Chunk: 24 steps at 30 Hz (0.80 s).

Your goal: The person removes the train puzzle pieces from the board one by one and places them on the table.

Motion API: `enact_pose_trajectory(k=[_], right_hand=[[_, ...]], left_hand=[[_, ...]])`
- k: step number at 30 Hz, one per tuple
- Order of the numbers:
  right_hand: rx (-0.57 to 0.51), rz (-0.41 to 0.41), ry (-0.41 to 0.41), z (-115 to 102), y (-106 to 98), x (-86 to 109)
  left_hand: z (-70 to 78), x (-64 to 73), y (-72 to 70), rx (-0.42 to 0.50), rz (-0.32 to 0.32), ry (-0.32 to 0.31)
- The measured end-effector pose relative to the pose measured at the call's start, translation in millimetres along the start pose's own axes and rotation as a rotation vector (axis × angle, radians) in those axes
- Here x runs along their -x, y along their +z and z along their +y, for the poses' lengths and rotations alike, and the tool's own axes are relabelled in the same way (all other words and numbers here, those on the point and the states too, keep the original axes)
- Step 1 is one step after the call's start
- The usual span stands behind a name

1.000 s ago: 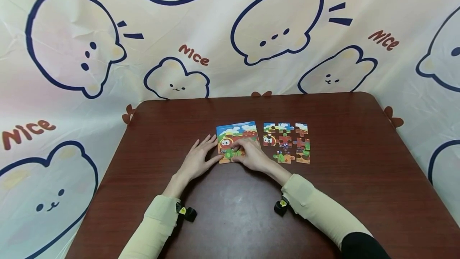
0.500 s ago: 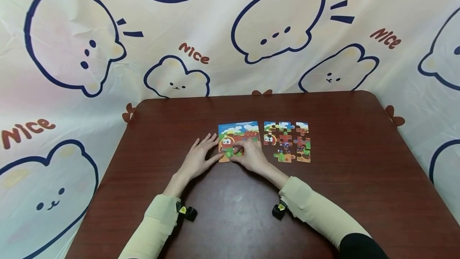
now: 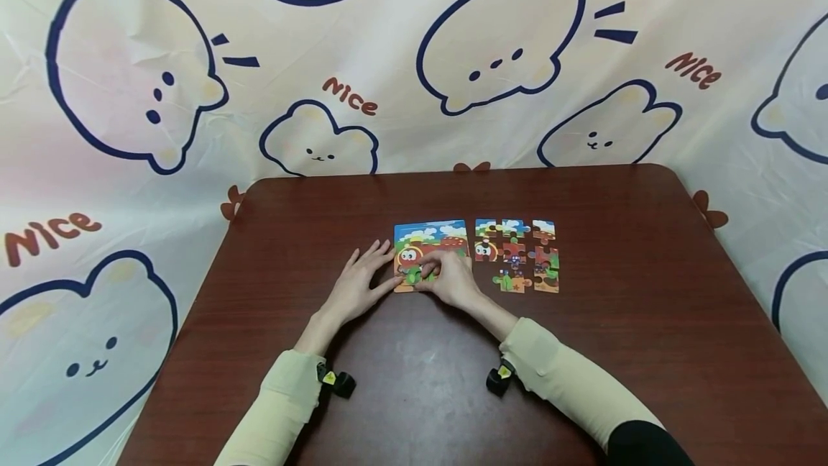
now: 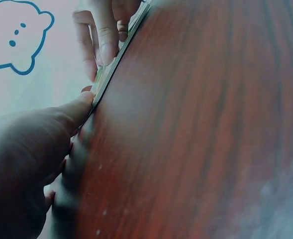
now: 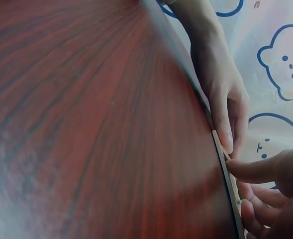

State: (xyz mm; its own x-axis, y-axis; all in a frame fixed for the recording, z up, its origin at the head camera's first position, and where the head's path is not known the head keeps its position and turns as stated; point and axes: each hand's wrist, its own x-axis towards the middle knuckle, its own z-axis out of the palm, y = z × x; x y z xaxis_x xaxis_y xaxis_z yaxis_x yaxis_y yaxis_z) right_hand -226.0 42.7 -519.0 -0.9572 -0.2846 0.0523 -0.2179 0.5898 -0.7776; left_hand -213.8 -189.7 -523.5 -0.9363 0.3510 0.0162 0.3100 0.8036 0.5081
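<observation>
A picture puzzle board [image 3: 430,232] with a cartoon scene lies flat on the table in the head view. My left hand [image 3: 354,286] rests at its left edge, fingers spread and straight, with the thumb touching the lower left corner. Over the lower part of the board, my right hand [image 3: 453,280] has its thumb and index finger bent together around a puzzle piece [image 3: 412,275], largely covered by the fingers. Both wrist views catch the board's thin edge [image 4: 115,64] from the side, with the right thumb [image 5: 253,170] pressed low against its top.
Several loose jigsaw pieces [image 3: 514,254] lie in rows just right of the board, with a gap at their lower left. Beneath everything is a dark brown wooden table [image 3: 310,218]. Behind it hangs a pale cloth [image 3: 401,56] printed with cartoon outlines.
The board has slid slightly to the right. My right wrist has shifted a little to the left, its fingertips staying on the lower part of the board. My left hand has barely moved.
</observation>
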Motion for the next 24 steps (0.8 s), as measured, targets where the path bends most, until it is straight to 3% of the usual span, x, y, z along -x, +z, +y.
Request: enact_pose_trajectory(k=[15,24], right_hand=[[-0.097,0.004,-0.019,8,0,-3.7],[-0.138,-0.009,-0.033,13,-5,3.5]], left_hand=[[-1.3,1.1,0.0,0.007,0.005,-0.002],[-2.5,0.1,3.4,0.006,0.011,-0.002]])
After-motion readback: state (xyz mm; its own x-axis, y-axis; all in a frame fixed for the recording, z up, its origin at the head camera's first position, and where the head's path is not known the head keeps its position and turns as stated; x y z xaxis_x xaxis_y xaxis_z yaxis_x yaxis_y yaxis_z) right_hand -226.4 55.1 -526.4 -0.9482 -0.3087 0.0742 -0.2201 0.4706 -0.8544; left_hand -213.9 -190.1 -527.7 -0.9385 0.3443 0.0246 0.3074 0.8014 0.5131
